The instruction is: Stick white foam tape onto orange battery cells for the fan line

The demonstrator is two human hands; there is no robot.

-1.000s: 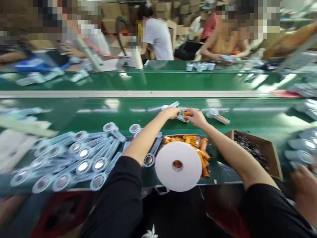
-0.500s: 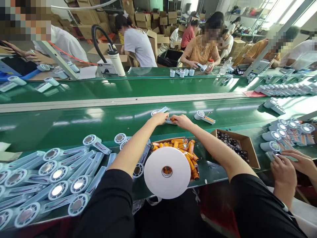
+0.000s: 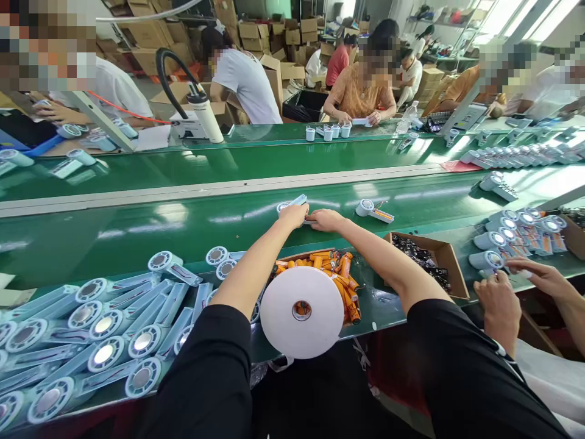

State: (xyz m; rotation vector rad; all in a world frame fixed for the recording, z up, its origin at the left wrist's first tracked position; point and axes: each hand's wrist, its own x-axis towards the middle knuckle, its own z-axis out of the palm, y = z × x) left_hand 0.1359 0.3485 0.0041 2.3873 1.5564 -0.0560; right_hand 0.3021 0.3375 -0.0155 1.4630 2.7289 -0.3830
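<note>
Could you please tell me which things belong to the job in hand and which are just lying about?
Apparently in the job:
light blue piece at the left hand and right hand
orange cylinders
light blue fan units
white roll, perhaps

Seemingly lying about:
clear bottle, far side
cardboard boxes, background

This is a factory assembly floor: a long green workbench (image 3: 137, 247) runs from 9 to 3 o'clock, with co-workers (image 3: 249, 82) along its far side from 11 to 1. Many matching light-blue units (image 3: 106, 322) crowd 8 o'clock, a parts carton (image 3: 450, 259) sits near 3, and stacked cardboard boxes (image 3: 255, 39) rise toward 11.
</note>
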